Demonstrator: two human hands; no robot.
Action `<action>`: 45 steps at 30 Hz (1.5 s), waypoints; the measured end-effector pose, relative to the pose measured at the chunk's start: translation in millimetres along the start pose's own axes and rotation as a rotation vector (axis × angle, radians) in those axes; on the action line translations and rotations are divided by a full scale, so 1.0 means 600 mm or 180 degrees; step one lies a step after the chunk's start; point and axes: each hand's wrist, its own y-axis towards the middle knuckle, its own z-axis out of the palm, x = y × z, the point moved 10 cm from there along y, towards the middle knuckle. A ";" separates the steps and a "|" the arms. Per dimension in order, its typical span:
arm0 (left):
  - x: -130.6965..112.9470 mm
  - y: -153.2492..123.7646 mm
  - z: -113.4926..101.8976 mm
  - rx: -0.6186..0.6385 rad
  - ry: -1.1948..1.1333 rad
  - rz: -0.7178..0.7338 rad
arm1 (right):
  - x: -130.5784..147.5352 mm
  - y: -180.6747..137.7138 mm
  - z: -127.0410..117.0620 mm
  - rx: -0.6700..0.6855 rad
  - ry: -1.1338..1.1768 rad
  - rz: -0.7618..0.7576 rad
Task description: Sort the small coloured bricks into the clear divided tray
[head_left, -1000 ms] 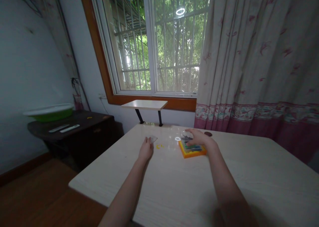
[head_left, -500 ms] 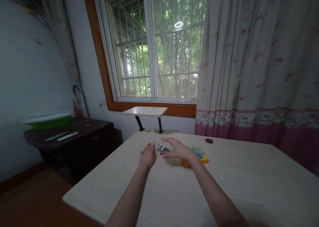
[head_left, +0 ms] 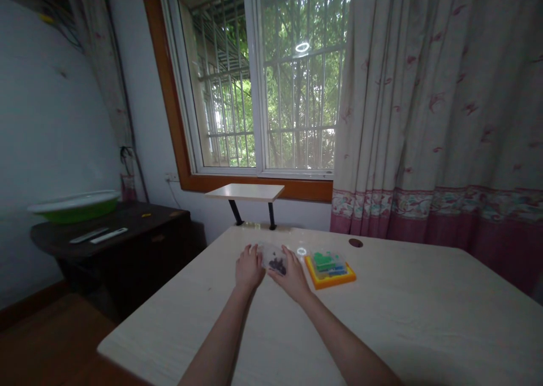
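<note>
Both hands met over the far middle of the pale table (head_left: 297, 329). Left hand (head_left: 249, 268) lay knuckles up, fingers together and curled toward a small clear bag (head_left: 274, 259) with dark pieces inside; its fingertips touched the bag's left edge. Right hand (head_left: 292, 274) sat just right of the left hand, thumb and fingers closed on the bag's right side. The bag was held between the two hands, at the fingertips, at or just above the tabletop; contact with the table could not be resolved. How tightly the left hand gripped could not be told at this size.

Just right of the right hand, apart from it, an orange tray (head_left: 331, 275) lay flat on the table with green and blue pieces under a clear cover. Beyond the tray, farther from the right hand, a small dark round spot (head_left: 355, 242) showed on the tabletop.

Ahead of both hands, past the table edge, a small shelf (head_left: 245, 192) stood on black brackets below the barred window (head_left: 263, 81). Right of the hands, a patterned curtain (head_left: 436, 109) hung. Far left of the left hand, a dark cabinet (head_left: 139, 228) carried a green basin (head_left: 74, 206) and two remotes (head_left: 98, 235).
</note>
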 end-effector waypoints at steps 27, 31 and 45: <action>-0.068 -0.052 0.084 0.0856 -0.5073 -0.0961 | 0.042 -0.011 -0.040 -0.0445 -0.0434 -0.0573; -0.079 -0.052 0.075 0.0877 -0.4703 -0.0606 | 0.048 -0.011 -0.037 -0.0304 -0.0476 -0.0541; -0.089 -0.046 0.049 0.0429 -0.2219 0.0594 | -0.014 -0.012 0.017 0.0162 -0.0406 0.0298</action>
